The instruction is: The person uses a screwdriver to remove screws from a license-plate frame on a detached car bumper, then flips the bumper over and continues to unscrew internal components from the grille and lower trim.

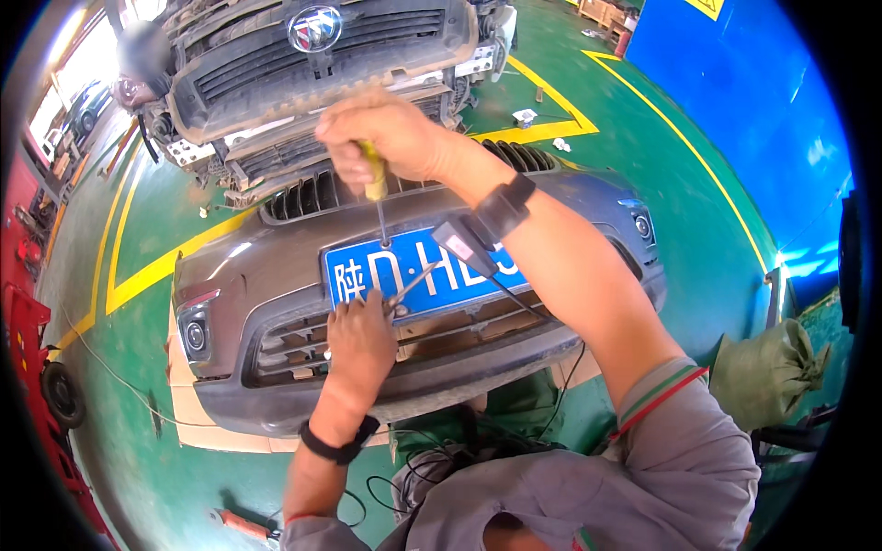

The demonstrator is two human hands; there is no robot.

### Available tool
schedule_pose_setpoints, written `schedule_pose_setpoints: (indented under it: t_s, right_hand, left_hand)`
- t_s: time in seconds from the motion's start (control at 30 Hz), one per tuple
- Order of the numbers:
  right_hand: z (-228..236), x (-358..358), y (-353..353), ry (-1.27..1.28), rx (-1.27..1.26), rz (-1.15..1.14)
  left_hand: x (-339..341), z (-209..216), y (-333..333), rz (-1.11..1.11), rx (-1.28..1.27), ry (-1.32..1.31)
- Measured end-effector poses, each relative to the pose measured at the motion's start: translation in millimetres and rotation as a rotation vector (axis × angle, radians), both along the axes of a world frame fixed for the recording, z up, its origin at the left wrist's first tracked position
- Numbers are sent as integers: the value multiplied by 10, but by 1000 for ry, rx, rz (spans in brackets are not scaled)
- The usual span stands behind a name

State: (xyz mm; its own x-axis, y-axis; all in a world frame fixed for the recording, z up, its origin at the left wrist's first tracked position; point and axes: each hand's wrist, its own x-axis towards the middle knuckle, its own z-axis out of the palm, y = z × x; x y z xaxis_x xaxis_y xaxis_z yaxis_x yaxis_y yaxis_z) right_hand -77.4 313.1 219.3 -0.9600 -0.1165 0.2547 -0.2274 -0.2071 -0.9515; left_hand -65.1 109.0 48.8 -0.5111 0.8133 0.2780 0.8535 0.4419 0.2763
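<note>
My right hand (pixel 381 138) is closed around the yellow handle of a screwdriver (pixel 376 174). Its shaft points down, with the tip at the upper edge of a blue license plate (pixel 418 298). The plate lies on the front of a brown-grey car bumper (pixel 266 253). At the plate's lower left, my left hand (pixel 361 338) grips a slim pointed metal tool (pixel 413 283), whose point lies over the plate. The fingers hide the tool's other end, so its kind is unclear. My right wrist and a black boxy device (pixel 464 243) on a cable cover part of the plate.
The bumper rests on cardboard (pixel 197 418) on a green floor with yellow lines. Beyond it stands a car front (pixel 317 92) with parts removed. A green sack (pixel 767 372) is at the right, an orange-handled tool (pixel 241 523) at the lower left, and black cables (pixel 570 386) hang near me.
</note>
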Motion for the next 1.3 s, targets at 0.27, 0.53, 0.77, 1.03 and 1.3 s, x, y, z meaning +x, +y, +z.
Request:
schedule_pose_setpoints:
  t_s: [0.27, 0.53, 0.77, 1.03, 1.3]
  right_hand:
    - [48, 16, -117, 69, 622, -483]
    - [-31, 131, -267, 235, 922, -946]
    - [21, 176, -239, 217, 962, -844]
    - [103, 185, -58, 72, 994, -809]
    - [184, 305, -55, 81, 1109, -845]
  left_hand:
    - [-67, -167, 796, -38, 12, 180]
    - [-180, -61, 661, -224, 226, 163]
    - [-646, 539, 292, -164, 494, -36]
    - [-928, 1571, 850, -336, 640, -1000]
    - [-1054, 1015, 1317, -384, 780, -871]
